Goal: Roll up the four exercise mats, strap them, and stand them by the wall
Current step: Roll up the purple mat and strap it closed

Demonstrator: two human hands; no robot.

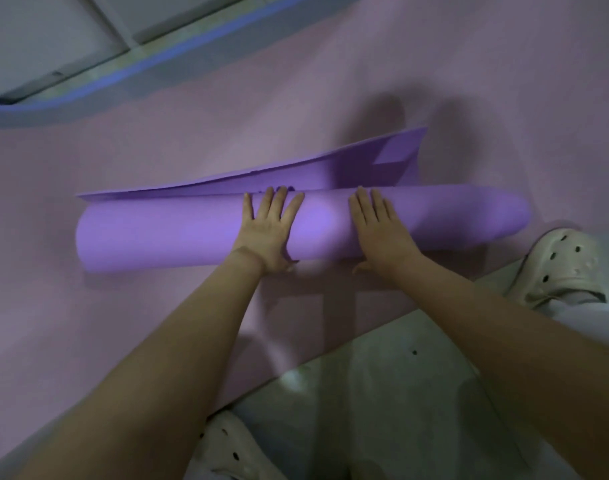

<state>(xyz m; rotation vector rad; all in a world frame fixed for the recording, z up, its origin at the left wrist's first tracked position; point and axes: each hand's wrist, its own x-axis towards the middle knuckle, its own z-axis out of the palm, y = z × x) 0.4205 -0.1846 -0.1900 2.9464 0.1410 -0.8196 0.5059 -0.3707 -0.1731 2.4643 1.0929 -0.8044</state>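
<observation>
A purple exercise mat (pixel 164 233) lies across the middle of the view, rolled almost to its end, with a short loose flap (pixel 358 168) curling up behind the roll. It rests on a flat pink mat (pixel 123 323) that covers the floor. My left hand (pixel 268 226) presses flat on top of the roll near its middle, fingers spread. A little to the right, my right hand (pixel 379 226) presses flat on the roll in the same way. Neither hand wraps around the roll. No strap is visible.
A blue mat edge (pixel 98 88) runs along the far left beside a grey tiled floor (pixel 36 39). Bare pale floor (pixel 382 393) lies in front of me, with my white clogs (pixel 559 268) at the right and bottom (pixel 233 448).
</observation>
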